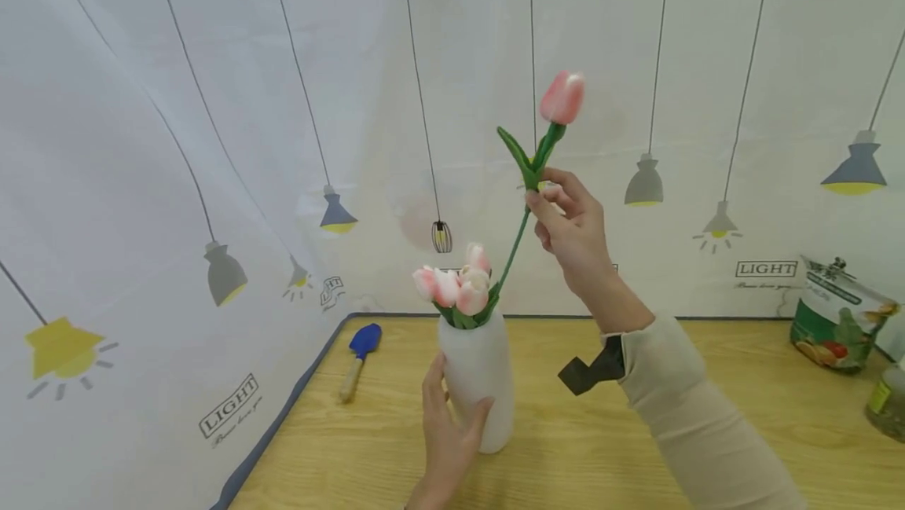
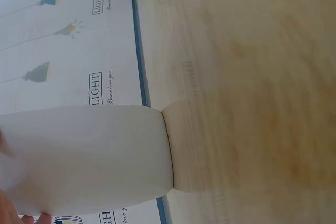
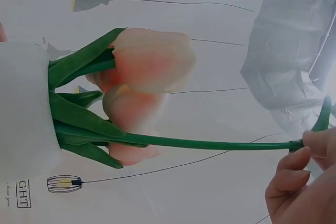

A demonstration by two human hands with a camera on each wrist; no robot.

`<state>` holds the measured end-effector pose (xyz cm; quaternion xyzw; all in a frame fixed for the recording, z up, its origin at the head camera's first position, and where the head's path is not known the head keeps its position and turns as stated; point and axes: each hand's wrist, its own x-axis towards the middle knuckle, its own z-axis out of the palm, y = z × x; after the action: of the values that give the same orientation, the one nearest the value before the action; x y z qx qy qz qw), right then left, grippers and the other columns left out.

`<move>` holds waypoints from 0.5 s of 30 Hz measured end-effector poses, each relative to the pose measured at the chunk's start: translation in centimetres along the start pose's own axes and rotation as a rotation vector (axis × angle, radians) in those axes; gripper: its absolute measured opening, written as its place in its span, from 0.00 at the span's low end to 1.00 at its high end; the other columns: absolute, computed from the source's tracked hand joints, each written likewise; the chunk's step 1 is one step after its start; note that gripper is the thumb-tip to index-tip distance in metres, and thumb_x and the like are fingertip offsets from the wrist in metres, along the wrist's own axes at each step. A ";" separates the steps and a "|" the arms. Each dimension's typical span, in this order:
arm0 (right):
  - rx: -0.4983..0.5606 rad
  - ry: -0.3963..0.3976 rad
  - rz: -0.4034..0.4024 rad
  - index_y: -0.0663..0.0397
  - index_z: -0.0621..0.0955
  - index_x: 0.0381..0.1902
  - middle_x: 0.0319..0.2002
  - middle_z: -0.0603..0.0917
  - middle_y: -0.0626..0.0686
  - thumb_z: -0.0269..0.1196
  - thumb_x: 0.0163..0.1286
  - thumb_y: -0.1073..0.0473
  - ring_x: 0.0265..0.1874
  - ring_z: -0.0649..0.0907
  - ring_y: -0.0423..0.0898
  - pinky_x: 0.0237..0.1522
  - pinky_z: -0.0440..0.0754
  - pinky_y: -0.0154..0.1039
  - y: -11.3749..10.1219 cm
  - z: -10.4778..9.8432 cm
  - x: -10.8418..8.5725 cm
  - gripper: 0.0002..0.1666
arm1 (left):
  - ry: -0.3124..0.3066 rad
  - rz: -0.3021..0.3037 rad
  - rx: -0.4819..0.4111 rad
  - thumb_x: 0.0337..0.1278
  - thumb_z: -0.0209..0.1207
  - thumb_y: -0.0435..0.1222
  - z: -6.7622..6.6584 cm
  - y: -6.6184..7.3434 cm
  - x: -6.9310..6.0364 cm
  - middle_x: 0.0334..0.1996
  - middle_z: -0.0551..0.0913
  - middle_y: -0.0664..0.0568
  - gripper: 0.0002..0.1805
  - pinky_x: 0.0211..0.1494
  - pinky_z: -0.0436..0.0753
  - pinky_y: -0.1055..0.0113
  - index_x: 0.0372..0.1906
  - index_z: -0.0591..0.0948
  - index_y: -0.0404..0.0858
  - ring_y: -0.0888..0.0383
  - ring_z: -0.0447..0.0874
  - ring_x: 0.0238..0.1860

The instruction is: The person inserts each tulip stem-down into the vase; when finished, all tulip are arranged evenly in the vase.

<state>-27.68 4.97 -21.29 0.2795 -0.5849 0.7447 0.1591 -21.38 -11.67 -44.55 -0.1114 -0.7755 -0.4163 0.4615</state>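
A white vase point(image 1: 477, 384) stands upright on the wooden table, with several pink-and-white tulips point(image 1: 452, 290) bunched at its mouth. My left hand point(image 1: 448, 439) holds the vase low on its side, thumb in front and fingers around the left. Above and to the right, my right hand point(image 1: 573, 231) pinches one pink tulip point(image 1: 562, 98) by the stem just under its leaves. That tulip's green stem point(image 3: 220, 144) slants down to the vase mouth among the other leaves; its lower end is hidden there. In the left wrist view the vase point(image 2: 89, 156) touches the table with its base.
A blue-bladed toy trowel point(image 1: 364, 341) with a wooden handle lies left of the vase. At the right stand a green-and-white bag point(image 1: 837, 321) and a jar point(image 1: 889, 404), partly cut off. A lamp-printed cloth point(image 1: 452, 38) hangs behind the table point(image 1: 601, 447).
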 end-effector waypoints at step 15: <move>-0.149 -0.065 0.015 0.48 0.74 0.50 0.28 0.70 0.47 0.53 0.65 0.59 0.09 0.62 0.35 0.16 0.60 0.28 -0.3 1.1 0.2 0.15 | 0.006 -0.039 -0.011 0.37 0.68 0.38 0.2 0.1 -0.1 0.58 0.65 0.42 0.47 0.44 0.78 0.53 0.65 0.57 0.36 0.49 0.66 0.58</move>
<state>-27.44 3.92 -20.77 0.2865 -0.6456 0.6907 0.1550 -21.39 -11.43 -44.61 -0.0976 -0.7739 -0.4297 0.4549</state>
